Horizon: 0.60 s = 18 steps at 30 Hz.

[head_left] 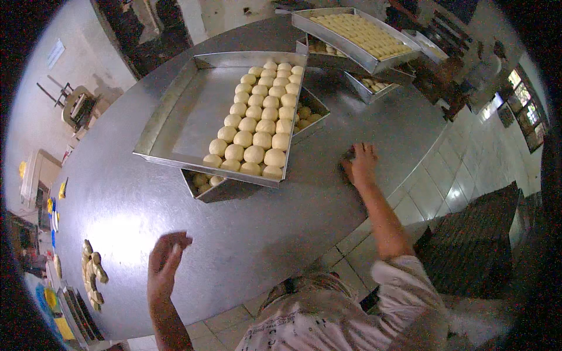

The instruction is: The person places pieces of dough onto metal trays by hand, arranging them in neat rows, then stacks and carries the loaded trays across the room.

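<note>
On the metal table (246, 234), the upper tray (193, 105) sits skewed over the lower tray (225, 192); bumping could tip it. Left hand (166, 263) loosely bent, empty; right hand (360, 165) curled, contents unclear.

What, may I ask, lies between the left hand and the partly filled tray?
The head view shows metal tabletop, then one end of a lower tray holding dough balls.

Left hand (164, 260) half-open, loosely curled; right hand (363, 167) farther forward, arm (385, 225) outstretched.
</note>
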Each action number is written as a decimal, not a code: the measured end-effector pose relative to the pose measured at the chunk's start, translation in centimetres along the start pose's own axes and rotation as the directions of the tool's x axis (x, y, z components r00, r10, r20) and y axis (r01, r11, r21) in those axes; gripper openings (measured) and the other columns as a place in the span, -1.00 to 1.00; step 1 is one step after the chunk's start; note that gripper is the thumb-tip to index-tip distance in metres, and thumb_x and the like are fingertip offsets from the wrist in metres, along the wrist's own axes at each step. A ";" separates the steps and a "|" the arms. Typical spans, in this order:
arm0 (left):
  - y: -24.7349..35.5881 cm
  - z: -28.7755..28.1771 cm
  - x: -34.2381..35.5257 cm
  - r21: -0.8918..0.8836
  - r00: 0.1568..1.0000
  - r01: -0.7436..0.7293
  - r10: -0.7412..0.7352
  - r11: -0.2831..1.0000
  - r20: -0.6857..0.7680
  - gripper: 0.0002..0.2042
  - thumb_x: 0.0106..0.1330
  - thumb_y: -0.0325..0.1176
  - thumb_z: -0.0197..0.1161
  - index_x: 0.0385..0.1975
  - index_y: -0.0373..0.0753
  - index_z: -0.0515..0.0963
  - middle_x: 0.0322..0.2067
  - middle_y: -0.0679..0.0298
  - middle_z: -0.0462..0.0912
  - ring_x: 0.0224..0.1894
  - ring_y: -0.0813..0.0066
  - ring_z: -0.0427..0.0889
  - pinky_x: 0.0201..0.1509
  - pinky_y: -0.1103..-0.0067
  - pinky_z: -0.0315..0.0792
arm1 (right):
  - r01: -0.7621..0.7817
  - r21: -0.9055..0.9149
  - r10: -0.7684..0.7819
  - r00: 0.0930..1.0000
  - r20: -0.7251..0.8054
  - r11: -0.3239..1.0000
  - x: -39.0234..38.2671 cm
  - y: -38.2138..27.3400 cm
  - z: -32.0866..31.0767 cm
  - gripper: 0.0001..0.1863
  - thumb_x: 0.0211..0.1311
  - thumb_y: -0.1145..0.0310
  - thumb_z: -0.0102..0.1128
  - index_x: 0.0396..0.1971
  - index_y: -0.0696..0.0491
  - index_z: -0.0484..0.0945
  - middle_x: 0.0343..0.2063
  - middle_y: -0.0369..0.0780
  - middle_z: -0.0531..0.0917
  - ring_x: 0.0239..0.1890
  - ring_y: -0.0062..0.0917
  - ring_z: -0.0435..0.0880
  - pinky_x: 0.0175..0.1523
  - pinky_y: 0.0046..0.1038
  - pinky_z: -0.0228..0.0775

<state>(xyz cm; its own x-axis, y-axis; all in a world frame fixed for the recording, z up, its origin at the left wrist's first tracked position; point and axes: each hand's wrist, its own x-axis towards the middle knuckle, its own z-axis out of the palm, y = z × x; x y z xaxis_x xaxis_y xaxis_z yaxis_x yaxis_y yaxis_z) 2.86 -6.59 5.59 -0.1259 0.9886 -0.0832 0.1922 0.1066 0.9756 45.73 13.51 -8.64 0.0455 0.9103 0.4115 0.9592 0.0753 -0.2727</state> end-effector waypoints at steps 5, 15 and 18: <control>3.8 3.6 10.2 0.117 0.983 -0.137 0.121 0.984 0.136 -0.67 0.28 -0.21 0.03 -0.12 -0.34 0.43 -0.20 0.21 0.52 -0.09 0.48 0.44 0.03 0.52 0.29 | 0.231 0.235 -0.272 0.949 0.159 0.944 -5.3 -2.5 2.4 -0.60 -0.19 0.35 0.30 -0.28 0.13 0.40 -0.22 -0.07 0.40 -0.11 -0.14 0.33 -0.09 -0.15 0.20; 0.3 7.6 35.3 0.592 0.976 -0.082 0.183 0.802 -0.114 -0.50 0.26 0.00 -0.02 -0.12 -0.40 0.43 -0.20 0.04 0.55 -0.15 0.28 0.50 -0.04 0.45 0.34 | 0.212 0.297 -0.301 0.906 0.298 0.931 2.4 -1.9 4.8 -0.60 -0.22 0.35 0.31 -0.32 0.12 0.39 -0.25 -0.06 0.41 -0.17 -0.14 0.37 -0.07 -0.18 0.24; 2.0 12.0 38.9 0.626 0.974 -0.018 0.155 0.779 -0.164 -0.46 0.25 0.05 -0.09 -0.07 -0.36 0.40 -0.20 0.00 0.55 -0.12 0.16 0.51 -0.03 0.41 0.34 | 0.303 0.305 -0.381 0.893 0.239 0.903 1.9 4.3 1.8 -0.62 -0.15 0.31 0.25 -0.30 0.13 0.38 -0.25 -0.04 0.41 -0.15 -0.13 0.37 0.01 -0.19 0.21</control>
<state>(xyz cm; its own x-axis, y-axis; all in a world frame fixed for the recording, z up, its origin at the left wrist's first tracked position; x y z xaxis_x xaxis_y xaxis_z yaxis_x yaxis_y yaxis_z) 10.05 33.37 1.90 -0.2525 0.9620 0.1035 0.7618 0.1318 0.6343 49.48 16.33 -10.62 -0.3915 0.8817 0.2632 0.7943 0.4682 -0.3871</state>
